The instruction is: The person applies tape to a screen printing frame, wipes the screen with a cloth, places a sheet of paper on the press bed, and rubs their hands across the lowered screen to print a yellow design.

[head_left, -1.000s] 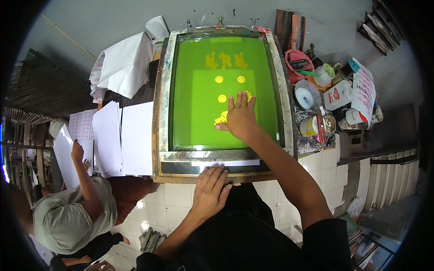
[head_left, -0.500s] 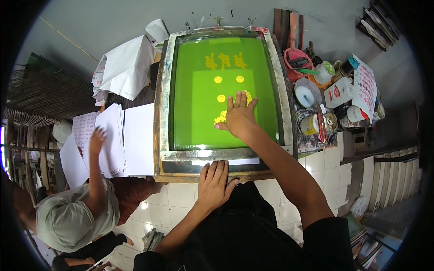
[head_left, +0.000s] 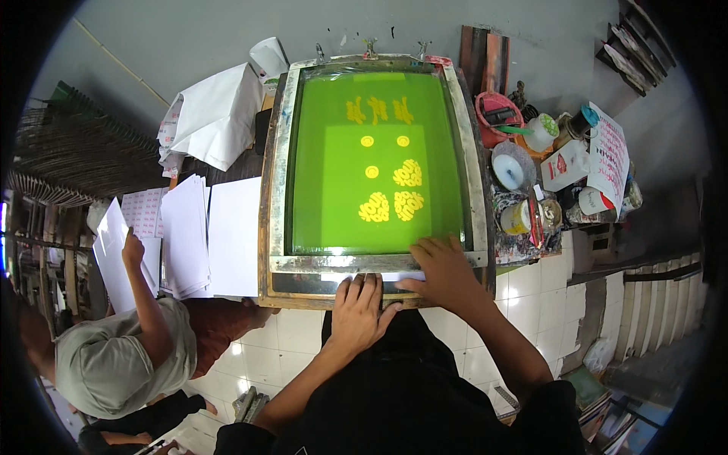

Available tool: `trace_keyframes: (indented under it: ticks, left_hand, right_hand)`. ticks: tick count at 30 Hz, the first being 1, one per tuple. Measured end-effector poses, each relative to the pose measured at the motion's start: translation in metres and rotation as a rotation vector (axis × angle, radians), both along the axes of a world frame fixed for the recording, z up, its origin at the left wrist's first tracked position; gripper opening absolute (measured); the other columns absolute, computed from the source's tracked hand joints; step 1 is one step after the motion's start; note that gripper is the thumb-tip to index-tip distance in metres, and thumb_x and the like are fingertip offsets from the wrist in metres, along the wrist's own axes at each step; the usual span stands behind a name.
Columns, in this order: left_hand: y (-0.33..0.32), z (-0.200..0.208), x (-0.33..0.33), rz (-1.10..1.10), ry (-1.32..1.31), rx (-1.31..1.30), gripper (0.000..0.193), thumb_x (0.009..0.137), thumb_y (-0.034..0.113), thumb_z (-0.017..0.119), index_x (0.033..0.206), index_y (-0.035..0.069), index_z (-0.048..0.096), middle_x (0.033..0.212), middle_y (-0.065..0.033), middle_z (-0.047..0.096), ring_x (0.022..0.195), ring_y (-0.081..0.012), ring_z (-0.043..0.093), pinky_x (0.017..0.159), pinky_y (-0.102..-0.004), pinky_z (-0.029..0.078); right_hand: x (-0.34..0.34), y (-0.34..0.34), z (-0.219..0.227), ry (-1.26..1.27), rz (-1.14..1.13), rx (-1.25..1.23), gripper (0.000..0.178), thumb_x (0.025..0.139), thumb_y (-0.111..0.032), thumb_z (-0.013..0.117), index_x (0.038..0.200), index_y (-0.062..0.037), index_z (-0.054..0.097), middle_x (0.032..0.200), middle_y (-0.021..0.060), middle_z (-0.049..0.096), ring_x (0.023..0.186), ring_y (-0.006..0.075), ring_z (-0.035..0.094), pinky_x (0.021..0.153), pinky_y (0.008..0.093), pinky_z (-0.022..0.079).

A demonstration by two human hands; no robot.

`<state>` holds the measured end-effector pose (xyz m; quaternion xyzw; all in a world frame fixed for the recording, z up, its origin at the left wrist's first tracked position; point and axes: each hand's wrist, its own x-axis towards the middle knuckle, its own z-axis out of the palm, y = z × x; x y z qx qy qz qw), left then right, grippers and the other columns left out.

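Observation:
A printing screen with a metal frame lies over a dark wood-edged board. Its green mesh carries yellow shapes: three character-like marks, several small discs and several clustered patches. At the near right corner my right hand lies across the frame bar, fingers over it and spread, thumb apart on the near side. My left hand rests flat on the board's near edge, fingertips at a strip of white paper that shows below the frame. Most of that paper is hidden beneath the screen.
On the left a co-worker in a grey-green shirt holds a white sheet beside paper stacks. A white bag stands behind. Right of the screen are a pink basin, a white lidded tub and several jars.
My right hand has moved from the mesh back to the near right frame corner, uncovering the yellow patches. My left hand stays put. The co-worker has raised a sheet.

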<state>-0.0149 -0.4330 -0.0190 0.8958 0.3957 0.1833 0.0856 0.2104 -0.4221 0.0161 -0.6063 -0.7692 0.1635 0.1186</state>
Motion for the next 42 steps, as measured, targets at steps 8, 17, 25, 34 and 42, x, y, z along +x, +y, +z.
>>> trace_keyframes:
  ticks: [8,17,25,34,42]
  left_hand:
    - [0.000,0.002,0.003,-0.011,-0.014,-0.007,0.059,0.096,0.041,0.070,0.127,-0.008,0.065,0.127,-0.0196,0.064,0.120,-0.0358,0.058,0.107,-0.0512,0.041]
    - [0.000,0.004,-0.002,-0.010,0.021,-0.008,0.061,0.098,0.042,0.067,0.130,-0.009,0.061,0.131,-0.0217,0.062,0.123,-0.0371,0.056,0.108,-0.0523,0.040]
    - [0.003,0.008,0.002,-0.026,0.035,-0.036,0.060,0.098,0.043,0.067,0.129,-0.009,0.061,0.128,-0.0209,0.061,0.121,-0.0363,0.056,0.107,-0.0506,0.041]
    - [0.003,0.011,0.002,-0.020,0.035,-0.071,0.057,0.095,0.041,0.072,0.124,-0.007,0.064,0.123,-0.0198,0.063,0.119,-0.0353,0.059,0.106,-0.0511,0.043]
    - [0.007,0.020,0.003,-0.019,0.014,-0.051,0.055,0.094,0.038,0.074,0.123,-0.008,0.064,0.123,-0.0201,0.063,0.117,-0.0366,0.059,0.106,-0.0521,0.043]
  right_hand:
    - [0.031,-0.006,0.027,-0.046,-0.019,0.131,0.050,0.071,-0.023,0.085,0.114,-0.0062,0.065,0.105,0.0111,0.068,0.103,0.0302,0.064,0.104,0.0497,0.038]
    - [0.069,0.096,0.275,-0.203,0.014,0.920,0.043,0.073,-0.019,0.079,0.111,-0.0031,0.064,0.100,0.0134,0.068,0.094,0.0346,0.065,0.093,0.0480,0.048]
    - [0.138,0.312,0.361,-0.351,-0.224,1.221,0.031,0.093,-0.028,0.068,0.116,-0.0062,0.069,0.119,0.0161,0.069,0.118,0.0338,0.059,0.095,0.0540,0.048]
    - [0.123,0.388,0.368,-0.494,-0.508,0.850,0.079,0.093,-0.037,0.068,0.159,-0.0049,0.036,0.164,0.0198,0.037,0.153,0.0378,0.031,0.125,0.0598,0.025]
    - [0.128,0.378,0.354,-0.509,-0.461,0.837,0.099,0.090,-0.041,0.073,0.164,-0.0036,0.020,0.170,0.0247,0.020,0.158,0.0416,0.016,0.127,0.0612,0.018]
